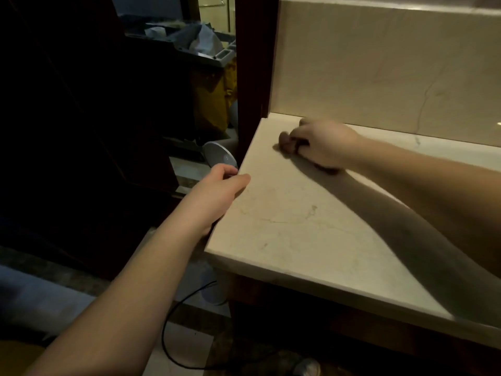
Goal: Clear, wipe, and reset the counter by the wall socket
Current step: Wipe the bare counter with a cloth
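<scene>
Small dark brown cloth [287, 145] bunched in right hand [325, 143], pressed on pale marble bench [298, 226], upper centre. Judged soft, light; best gripped as wad. Left hand [217, 191] holds white round disc [218, 156] at bench edge.

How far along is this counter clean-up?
Clearing looks done: the counter shows bare stone. Wiping is in hand: the right hand grips a small dark wad, blurred, near the back corner. The left hand holds a round white object off the edge. Resetting remains.
</scene>
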`<move>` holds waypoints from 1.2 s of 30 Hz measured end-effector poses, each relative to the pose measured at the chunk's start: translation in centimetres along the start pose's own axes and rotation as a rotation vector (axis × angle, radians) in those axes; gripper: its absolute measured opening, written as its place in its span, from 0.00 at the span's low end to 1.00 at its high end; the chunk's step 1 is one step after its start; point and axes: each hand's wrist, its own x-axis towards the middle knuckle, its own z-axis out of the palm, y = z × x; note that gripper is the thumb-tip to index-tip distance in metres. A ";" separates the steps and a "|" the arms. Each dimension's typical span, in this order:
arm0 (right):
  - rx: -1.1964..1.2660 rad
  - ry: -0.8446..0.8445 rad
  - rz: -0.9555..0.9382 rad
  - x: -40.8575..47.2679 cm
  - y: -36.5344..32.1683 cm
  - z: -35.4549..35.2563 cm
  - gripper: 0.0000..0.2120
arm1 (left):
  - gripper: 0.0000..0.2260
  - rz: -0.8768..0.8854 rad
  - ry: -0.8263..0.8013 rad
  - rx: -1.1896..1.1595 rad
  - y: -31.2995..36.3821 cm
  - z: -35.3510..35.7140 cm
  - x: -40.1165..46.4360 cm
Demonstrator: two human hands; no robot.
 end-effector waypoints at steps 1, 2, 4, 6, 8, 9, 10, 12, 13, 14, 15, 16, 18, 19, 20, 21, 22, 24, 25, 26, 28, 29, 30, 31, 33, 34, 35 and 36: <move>-0.025 0.000 0.040 1.3 0.9 0.0 0.10 | 0.17 0.011 0.009 0.053 0.5 0.3 0.4; -0.053 0.006 0.051 2.0 1.2 0.2 0.09 | 0.18 0.022 0.018 0.093 0.8 0.4 0.8; -0.078 -0.016 -0.002 1.5 0.0 0.0 0.10 | 0.19 0.034 0.037 0.152 1.3 0.8 1.6; -0.056 -0.030 -0.140 -0.8 -1.7 -0.4 0.10 | 0.20 0.034 0.047 0.222 1.5 1.0 1.9; -0.031 -0.065 -0.293 -3.5 -2.8 -0.6 0.09 | 0.21 0.019 0.051 0.259 1.2 1.2 2.3; -0.031 -0.087 -0.316 -4.0 -2.6 -0.6 0.09 | 0.22 0.005 0.053 0.265 1.1 1.3 2.4; -0.032 -0.104 -0.301 -3.8 -2.0 -0.7 0.09 | 0.22 -0.003 0.056 0.265 1.0 1.3 2.6; -0.023 -0.095 -0.210 -1.6 0.1 -0.4 0.09 | 0.21 -0.009 0.060 0.248 0.8 1.3 2.6; -0.024 -0.076 -0.140 0.2 1.3 -0.3 0.09 | 0.21 -0.009 0.060 0.245 0.7 1.3 2.6; -0.025 -0.055 -0.073 1.9 2.3 -0.1 0.09 | 0.21 -0.009 0.063 0.244 0.6 1.3 2.6; -0.031 -0.046 -0.023 3.4 3.1 0.1 0.10 | 0.21 -0.010 0.067 0.245 0.6 1.3 2.5; -0.043 -0.040 0.005 4.6 3.4 0.3 0.10 | 0.21 -0.008 0.074 0.253 0.6 1.3 2.4; -0.055 -0.008 0.000 5.3 3.0 0.7 0.11 | 0.21 0.001 0.085 0.282 0.7 1.3 2.3; -0.044 -0.003 -0.016 4.8 2.4 0.7 0.10 | 0.21 0.007 0.086 0.285 0.7 1.3 2.3; -0.031 0.001 -0.048 3.7 1.8 0.5 0.10 | 0.20 0.011 0.086 0.281 0.7 1.3 2.2; -0.014 0.005 -0.099 2.4 1.4 0.4 0.09 | 0.20 0.012 0.083 0.275 0.7 1.3 2.2; 0.000 -0.001 -0.157 1.0 1.2 0.4 0.09 | 0.20 0.010 0.081 0.270 0.6 1.3 2.3; 0.013 -0.017 -0.216 -1.3 1.3 0.3 0.08 | 0.19 0.002 0.078 0.259 0.4 1.2 2.4; 0.004 -0.026 -0.201 -1.6 1.6 0.2 0.08 | 0.18 -0.001 0.077 0.256 0.4 1.3 2.4; -0.010 -0.024 -0.175 -1.1 2.1 0.1 0.09 | 0.18 -0.002 0.076 0.255 0.4 1.3 2.4; -0.044 -0.016 -0.072 1.3 3.1 0.0 0.10 | 0.19 -0.003 0.078 0.252 0.4 1.3 2.5; -0.054 -0.008 -0.021 2.9 3.4 0.1 0.10 | 0.19 -0.004 0.080 0.250 0.3 1.3 2.5; -0.055 -0.002 0.015 4.2 3.5 0.2 0.11 | 0.19 -0.004 0.082 0.247 0.3 1.3 2.6; -0.052 0.006 0.039 5.3 3.5 0.5 0.12 | 0.19 -0.007 0.083 0.245 0.3 1.4 2.6; -0.043 0.035 0.070 6.4 3.2 1.2 0.13 | 0.19 -0.010 0.088 0.232 0.1 1.4 2.7; -0.042 0.047 0.081 6.3 3.1 1.5 0.13 | 0.19 -0.010 0.090 0.227 0.1 1.4 2.7; -0.054 0.059 0.087 5.7 3.1 1.6 0.13 | 0.18 -0.009 0.089 0.223 0.1 1.3 2.7; -0.074 0.066 0.093 4.9 3.3 1.5 0.14 | 0.17 -0.006 0.086 0.215 0.0 1.2 2.7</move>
